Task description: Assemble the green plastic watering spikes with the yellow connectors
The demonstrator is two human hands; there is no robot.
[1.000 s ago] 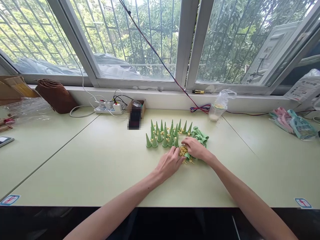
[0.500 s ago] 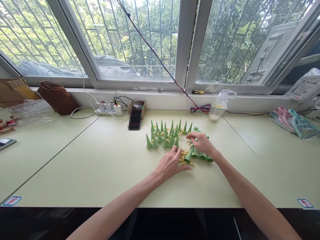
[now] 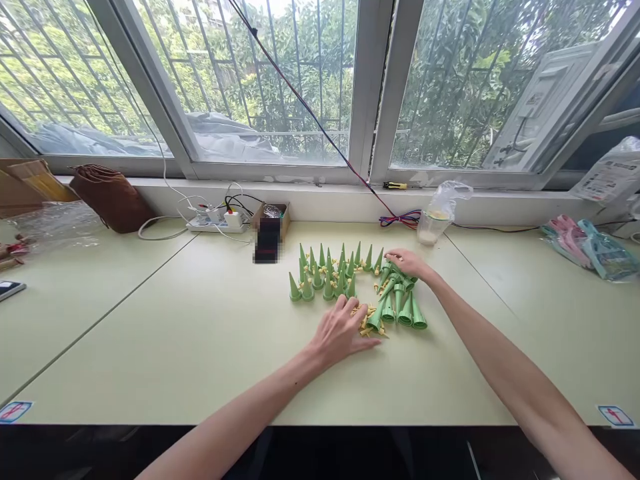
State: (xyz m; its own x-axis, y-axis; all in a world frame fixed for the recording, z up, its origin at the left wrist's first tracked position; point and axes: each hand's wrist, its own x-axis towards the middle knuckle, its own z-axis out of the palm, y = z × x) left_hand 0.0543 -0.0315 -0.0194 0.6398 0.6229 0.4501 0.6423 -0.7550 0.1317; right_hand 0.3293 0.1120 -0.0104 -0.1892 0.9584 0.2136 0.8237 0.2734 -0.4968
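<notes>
My left hand (image 3: pixel 340 331) rests low over the table, thumb and fingers apart, beside a heap of small yellow pointed pieces (image 3: pixel 367 318). My right hand (image 3: pixel 409 263) lies over the far end of a pile of green hollow plastic cones (image 3: pixel 399 293), its fingers stretched to the left and touching the pile; its fingertips are partly hidden. Those cones lie on their sides, several with open ends toward me. Left of the pile, several green cones (image 3: pixel 327 287) stand upright in rows, with yellow pieces scattered among them.
Behind the cones are a small cardboard box (image 3: pixel 283 217), a power strip (image 3: pixel 215 227) with cables, and a clear plastic cup (image 3: pixel 433 227) with a bag. A brown pouch (image 3: pixel 113 200) stands at back left. Pink and teal packages (image 3: pixel 607 250) lie at right.
My right hand has moved from the yellow heap to the back of the cone pile, uncovering the lying cones. My left hand's thumb has spread outward; the hand stays by the heap.
</notes>
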